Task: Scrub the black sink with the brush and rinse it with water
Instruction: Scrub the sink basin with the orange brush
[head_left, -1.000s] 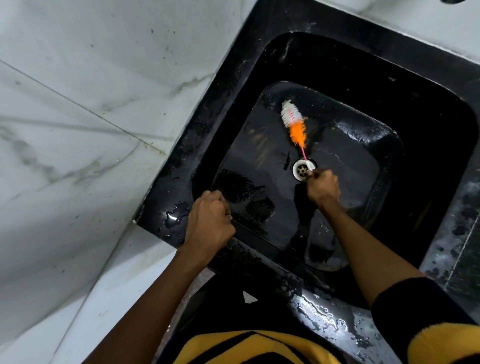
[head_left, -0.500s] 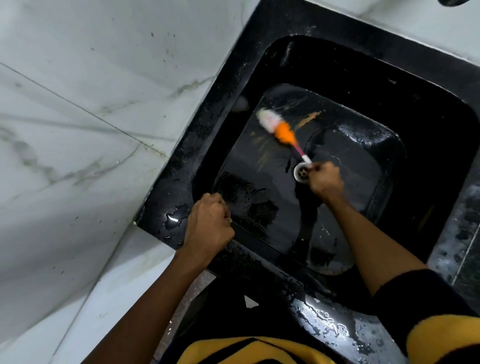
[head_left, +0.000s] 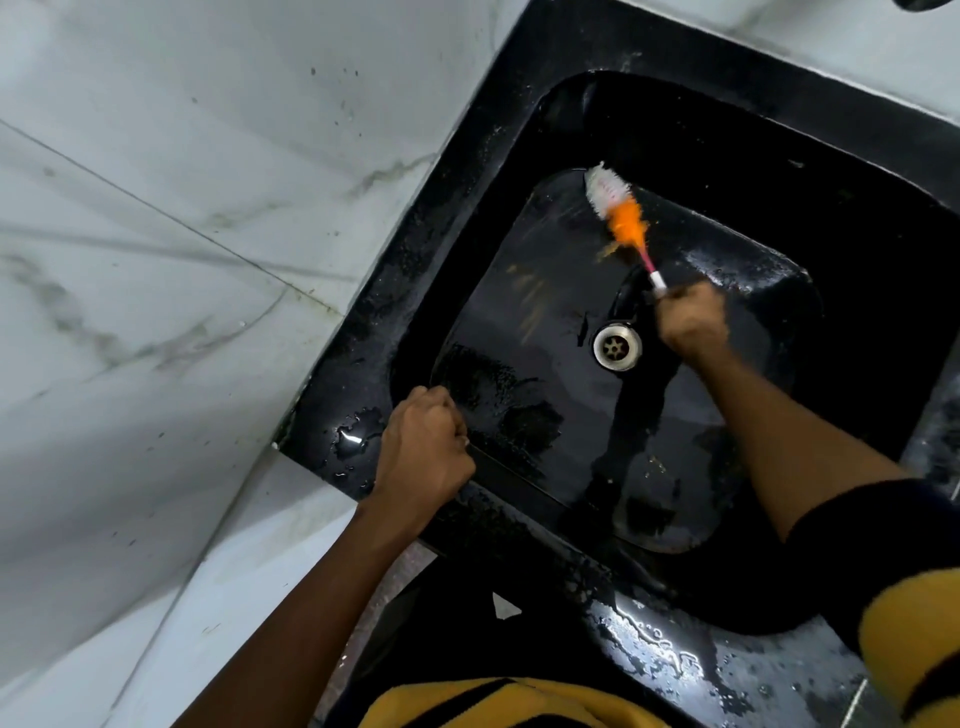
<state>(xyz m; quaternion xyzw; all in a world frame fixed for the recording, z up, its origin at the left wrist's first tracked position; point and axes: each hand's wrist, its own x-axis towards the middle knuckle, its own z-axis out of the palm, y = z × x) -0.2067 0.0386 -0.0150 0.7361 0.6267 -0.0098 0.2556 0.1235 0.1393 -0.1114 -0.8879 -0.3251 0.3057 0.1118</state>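
The right hand (head_left: 693, 322), pinching the brush (head_left: 621, 218) handle, had swung its head from centre to upper right of the sink (head_left: 857, 249); scrubbing continued. Left hand (head_left: 423, 457) stayed fisted on the rim.

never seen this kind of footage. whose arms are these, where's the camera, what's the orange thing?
No robot here: a person wears a wide-angle camera on the head, looking down at their own arms. The right hand grips the thin handle of a brush with white and orange bristles, its tip against the far part of the floor of the black sink. The left hand is curled on the sink's near rim. A metal drain sits in the wet basin. Grey-veined marble tile lies to the left.
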